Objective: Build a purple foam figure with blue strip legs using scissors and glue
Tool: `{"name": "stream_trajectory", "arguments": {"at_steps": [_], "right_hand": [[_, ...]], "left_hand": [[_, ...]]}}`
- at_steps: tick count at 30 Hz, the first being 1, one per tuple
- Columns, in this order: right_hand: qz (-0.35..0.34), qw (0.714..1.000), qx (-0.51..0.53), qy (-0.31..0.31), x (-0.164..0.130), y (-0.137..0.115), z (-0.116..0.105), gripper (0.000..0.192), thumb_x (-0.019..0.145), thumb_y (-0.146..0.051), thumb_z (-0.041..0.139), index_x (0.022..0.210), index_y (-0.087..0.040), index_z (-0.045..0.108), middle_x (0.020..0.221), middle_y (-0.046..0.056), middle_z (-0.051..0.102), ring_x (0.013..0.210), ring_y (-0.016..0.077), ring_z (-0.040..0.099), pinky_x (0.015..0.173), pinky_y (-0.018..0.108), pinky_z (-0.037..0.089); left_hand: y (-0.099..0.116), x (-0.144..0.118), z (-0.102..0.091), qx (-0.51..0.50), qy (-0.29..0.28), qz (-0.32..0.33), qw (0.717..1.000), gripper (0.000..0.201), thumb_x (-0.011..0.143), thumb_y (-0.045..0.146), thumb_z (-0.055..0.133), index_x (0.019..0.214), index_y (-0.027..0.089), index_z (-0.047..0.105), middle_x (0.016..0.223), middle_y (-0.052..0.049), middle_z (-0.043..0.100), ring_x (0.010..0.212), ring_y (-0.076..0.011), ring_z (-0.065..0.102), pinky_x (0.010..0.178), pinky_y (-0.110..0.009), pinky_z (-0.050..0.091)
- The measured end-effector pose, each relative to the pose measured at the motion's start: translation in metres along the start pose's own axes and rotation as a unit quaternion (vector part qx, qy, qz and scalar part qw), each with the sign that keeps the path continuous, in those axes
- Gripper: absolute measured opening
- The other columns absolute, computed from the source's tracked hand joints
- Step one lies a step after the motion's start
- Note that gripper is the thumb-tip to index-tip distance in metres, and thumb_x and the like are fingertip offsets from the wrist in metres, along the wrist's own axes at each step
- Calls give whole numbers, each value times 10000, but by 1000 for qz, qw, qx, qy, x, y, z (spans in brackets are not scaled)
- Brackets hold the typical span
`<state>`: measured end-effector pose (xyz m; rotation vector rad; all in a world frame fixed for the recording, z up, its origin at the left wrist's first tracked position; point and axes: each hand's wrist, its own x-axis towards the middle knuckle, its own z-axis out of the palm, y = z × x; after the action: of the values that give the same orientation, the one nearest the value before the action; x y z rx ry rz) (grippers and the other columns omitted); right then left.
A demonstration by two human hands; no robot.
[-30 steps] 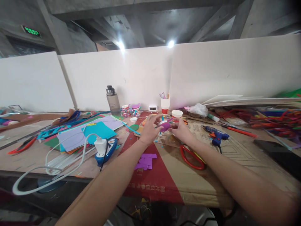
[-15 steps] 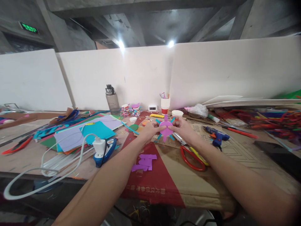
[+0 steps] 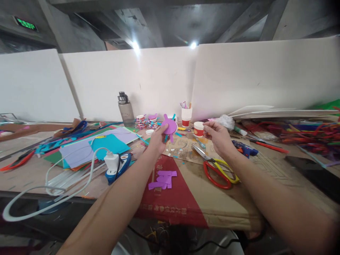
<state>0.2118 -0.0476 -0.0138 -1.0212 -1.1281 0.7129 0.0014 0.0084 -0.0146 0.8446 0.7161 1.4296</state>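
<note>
**Purple foam figure held up over a cluttered craft table**

While the left hand [image 3: 156,140] lifts the purple foam figure [image 3: 169,126] clear of the table, pinching its lower edge between thumb and fingertips, the flat face turns toward the person, probably so it can be looked over. Teal strips stick out from behind its rim. The right hand [image 3: 216,136] hangs just beside a small paper cup [image 3: 198,129], its fingers loosely curled and thumb meeting forefinger; whether something tiny sits in that pinch I cannot tell. Below it the scissors [image 3: 216,168] lie open on the cardboard sheet [image 3: 239,198], handles toward the person, within easy reach. Purple offcuts [image 3: 162,179] rest on the red part of the cardboard. Off to the left, a white cable [image 3: 50,186] loops away from a plug beside coloured foam sheets [image 3: 101,147], and a blue glue gun [image 3: 243,148] lies to the right.
</note>
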Motion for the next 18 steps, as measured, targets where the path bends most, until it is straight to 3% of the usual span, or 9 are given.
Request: {"name": "stream_trajectory", "arguments": {"at_steps": [3, 7, 9, 14, 18], "right_hand": [[18, 1000, -5, -23, -1, 1, 0, 348, 664, -487, 727, 847, -210, 625, 766, -6, 586, 666, 119, 522, 620, 263, 441], [42, 985, 0, -168, -11, -2, 8, 411, 718, -494, 705, 1022, -221, 662, 946, 20, 651, 799, 134, 574, 694, 267, 467], [42, 975, -7, -218, -16, -3, 12, 391, 733, -495, 701, 1003, -214, 673, 964, 17, 663, 825, 138, 583, 736, 277, 474], [35, 980, -4, -195, -18, -5, 15, 340, 621, -450, 800, 780, -179, 669, 770, -11, 651, 728, 133, 563, 721, 281, 457], [54, 985, 31, -161, -18, -7, 15, 384, 554, -448, 842, 759, -188, 648, 737, -19, 639, 664, 121, 547, 669, 277, 444]], "left_hand": [[2, 0, 0, -2, -22, -1, 1000, 265, 647, 254, 778, 839, 181, 610, 772, 26, 676, 665, -88, 581, 580, -200, 426], [-8, -12, 6, 53, -156, -35, 986, 429, 526, 318, 880, 845, 143, 652, 783, -17, 695, 675, -106, 588, 620, -227, 436], [-13, -18, 9, 83, -210, -45, 973, 475, 514, 363, 894, 863, 129, 671, 809, -35, 701, 699, -112, 594, 667, -240, 448], [-18, -24, 10, 107, -231, -52, 966, 508, 518, 409, 896, 874, 120, 676, 829, -29, 688, 738, -108, 603, 735, -245, 457], [-18, -23, 10, 104, -223, -58, 968, 530, 486, 414, 909, 866, 118, 687, 836, -43, 693, 758, -122, 612, 753, -257, 464]]}}
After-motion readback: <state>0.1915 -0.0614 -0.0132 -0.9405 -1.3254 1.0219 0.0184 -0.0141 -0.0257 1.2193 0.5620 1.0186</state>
